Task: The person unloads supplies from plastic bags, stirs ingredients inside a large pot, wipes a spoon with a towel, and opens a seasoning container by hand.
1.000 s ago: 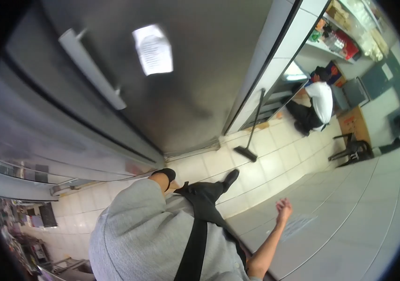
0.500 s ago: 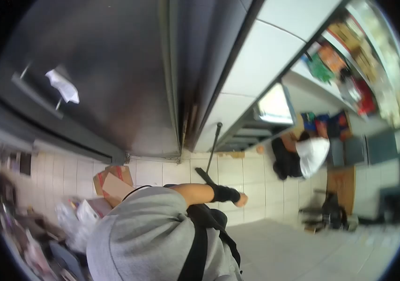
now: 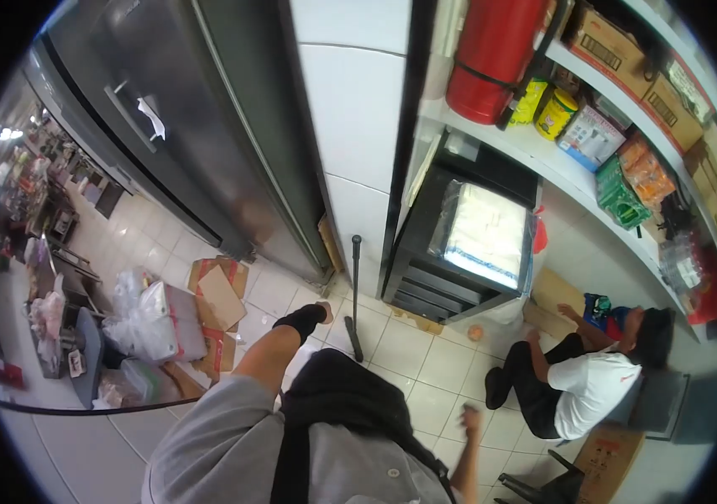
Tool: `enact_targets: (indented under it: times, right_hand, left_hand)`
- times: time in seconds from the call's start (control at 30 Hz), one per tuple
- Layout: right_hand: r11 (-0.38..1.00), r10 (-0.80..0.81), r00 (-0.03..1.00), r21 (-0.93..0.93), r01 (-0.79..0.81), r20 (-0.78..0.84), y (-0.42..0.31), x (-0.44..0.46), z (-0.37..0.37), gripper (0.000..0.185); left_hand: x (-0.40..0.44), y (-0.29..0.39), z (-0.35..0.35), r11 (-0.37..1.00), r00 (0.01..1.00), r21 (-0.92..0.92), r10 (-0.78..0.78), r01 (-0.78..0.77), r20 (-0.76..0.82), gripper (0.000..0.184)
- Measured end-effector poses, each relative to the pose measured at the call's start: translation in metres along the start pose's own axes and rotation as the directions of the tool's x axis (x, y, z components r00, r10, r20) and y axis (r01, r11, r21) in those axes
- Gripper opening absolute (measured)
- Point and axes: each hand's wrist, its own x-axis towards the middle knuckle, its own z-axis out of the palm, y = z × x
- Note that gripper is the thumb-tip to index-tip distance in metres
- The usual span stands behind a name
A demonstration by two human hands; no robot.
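Observation:
My left hand, below a black wrist band, hangs over the floor left of a broom; its fingers are hard to make out. My right hand is at the lower right, its fingers loosely bent and nothing visible in them. Neither hand touches the broom, which leans upright against a white tiled pillar. A dark apron covers my front.
A person in a white shirt crouches at the right, near a dark drawer cabinet. Shelves hold boxes and a red extinguisher. Cardboard and plastic bags lie at the left; a black chair is at bottom right.
The view has swung right, bringing the cabinet and shelves closer. My left hand has moved from in front of the broom to its left. My right hand, unseen half a second ago, shows again.

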Motion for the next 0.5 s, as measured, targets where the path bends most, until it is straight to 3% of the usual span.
enact_targets:
  times: [0.07, 0.1, 0.13, 0.17, 0.23, 0.27, 0.3, 0.33, 0.37, 0.4, 0.43, 0.47, 0.5]
  right_hand:
    - [0.973, -0.225, 0.974, -0.051, 0.223, -0.032, -0.103, 0.032, -0.030, 0.020]
    - [0.942, -0.330, 0.942, -0.077, 0.326, -0.058, -0.171, 0.040, -0.039, 0.023]
    - [0.815, -0.559, 0.829, 0.190, 0.548, 0.002, -0.265, 0.055, -0.051, 0.027]
    - [0.727, -0.683, 0.729, -0.138, 0.673, -0.039, -0.327, 0.068, -0.050, 0.033]
    - [0.561, -0.827, 0.551, -0.174, 0.809, -0.109, -0.425, 0.090, -0.044, 0.042]
    - [0.385, -0.923, 0.381, -0.126, 0.914, -0.052, -0.478, 0.116, -0.043, 0.048]
    - [0.352, -0.935, 0.354, -0.218, 0.910, -0.030, -0.524, 0.132, -0.047, 0.051]
    - [0.314, -0.945, 0.328, -0.297, 0.902, -0.003, -0.566, 0.146, -0.044, 0.055]
    - [0.237, -0.965, 0.261, -0.385, 0.892, 0.011, -0.605, 0.162, -0.042, 0.058]
    - [0.154, -0.982, 0.189, -0.466, 0.871, 0.029, -0.642, 0.181, -0.044, 0.061]
    - [0.044, -0.991, 0.104, -0.508, 0.860, 0.089, -0.677, 0.216, -0.049, 0.065]
    - [-0.076, -0.989, 0.004, -0.529, 0.845, 0.148, -0.717, 0.259, -0.055, 0.069]
    - [-0.088, -0.990, 0.000, -0.603, 0.793, 0.144, -0.754, 0.299, -0.062, 0.072]
  left_hand:
    - [-0.016, 0.004, -0.017, 0.888, 0.976, 0.406, 0.210, -0.215, 0.058, 0.030]
    - [-0.010, 0.016, -0.012, 0.967, 0.953, 0.184, 0.213, -0.175, -0.213, 0.029]
    - [0.004, 0.025, -0.001, 0.968, 0.860, -0.043, 0.200, -0.249, -0.469, 0.028]
    - [0.015, 0.026, 0.010, 0.907, 0.728, -0.249, 0.087, -0.340, -0.680, 0.027]
    - [-0.006, 0.059, 0.015, 0.789, 0.762, -0.456, 0.024, -0.412, -0.647, 0.026]
    - [-0.010, 0.081, 0.014, 0.698, 0.775, -0.560, -0.012, -0.445, -0.631, 0.027]
    - [-0.003, 0.093, 0.031, 0.698, 0.791, -0.599, -0.077, -0.392, -0.608, 0.034]
    - [-0.024, 0.116, 0.037, 0.468, 0.885, -0.844, -0.232, -0.262, -0.403, 0.037]
    - [-0.030, 0.128, 0.053, 0.554, 0.895, -0.798, -0.194, -0.238, -0.402, 0.034]
    - [0.023, 0.123, 0.117, 0.760, 0.870, -0.579, -0.036, -0.296, -0.492, 0.027]
    - [0.024, 0.135, 0.140, 0.805, 0.955, -0.569, -0.009, -0.169, -0.296, 0.022]
    - [0.039, 0.144, 0.186, 0.830, 0.924, -0.544, -0.105, -0.123, -0.368, 0.022]
    - [0.015, 0.163, 0.203, 0.907, 0.909, -0.413, -0.101, -0.082, -0.405, 0.024]
